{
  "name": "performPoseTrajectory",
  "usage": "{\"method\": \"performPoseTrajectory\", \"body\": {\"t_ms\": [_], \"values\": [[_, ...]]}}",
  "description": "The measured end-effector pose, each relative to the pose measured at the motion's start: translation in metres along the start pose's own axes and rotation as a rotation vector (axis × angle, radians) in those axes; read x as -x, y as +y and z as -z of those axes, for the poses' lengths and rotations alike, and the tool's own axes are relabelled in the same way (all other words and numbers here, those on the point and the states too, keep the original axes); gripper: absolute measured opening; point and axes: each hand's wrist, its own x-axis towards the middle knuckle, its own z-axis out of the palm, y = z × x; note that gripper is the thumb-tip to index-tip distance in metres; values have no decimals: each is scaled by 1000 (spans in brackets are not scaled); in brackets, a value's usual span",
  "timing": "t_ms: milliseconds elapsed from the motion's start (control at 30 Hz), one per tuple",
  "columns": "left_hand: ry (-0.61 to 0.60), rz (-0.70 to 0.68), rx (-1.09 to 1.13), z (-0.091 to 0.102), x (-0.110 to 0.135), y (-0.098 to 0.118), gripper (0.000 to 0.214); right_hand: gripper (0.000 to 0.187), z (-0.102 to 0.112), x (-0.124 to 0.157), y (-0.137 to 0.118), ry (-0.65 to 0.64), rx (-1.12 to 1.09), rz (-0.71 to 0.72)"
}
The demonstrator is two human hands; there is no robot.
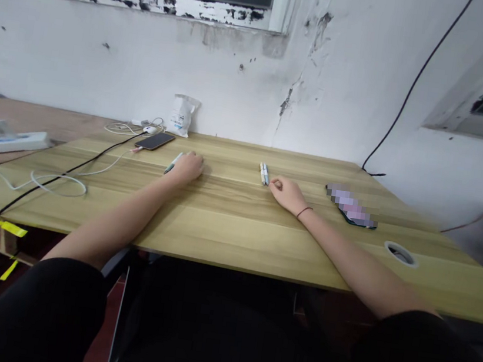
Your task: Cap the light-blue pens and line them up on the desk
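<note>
My left hand (190, 166) rests on the wooden desk with its fingers curled under. A green and white marker (173, 164) lies just left of it, close against the hand; whether they touch I cannot tell. Farther right, my right hand (288, 194) lies on its side in a loose fist, and no object shows in the curl of thumb and forefinger. Two pale markers (264, 174) lie side by side just beyond its fingertips on the left. A thin dark band circles the right wrist.
A dark phone (156, 141), a white packet (182, 115) and coiled white cables stand at the back left. A black cable (88, 162) crosses the desk's left side. On the right are another phone (351, 207) and a round cable hole (401, 254). A power strip (6, 141) sits far left.
</note>
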Motion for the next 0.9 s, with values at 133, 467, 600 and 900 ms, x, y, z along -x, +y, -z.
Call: {"method": "performPoseTrajectory", "body": {"t_ms": [133,467,600,900], "values": [[-17,-11,-43,0,-2,2,36,17,0,2,-3,1,-45,-6],[-2,-93,461,20,15,40,55,21,8,14,-26,-21,-143,261],[-21,-116,994,30,28,65,75,26,8,23,-43,-150,-232,305],[-152,-309,1461,36,42,84,55,29,4,25,-50,-315,-479,239]]}}
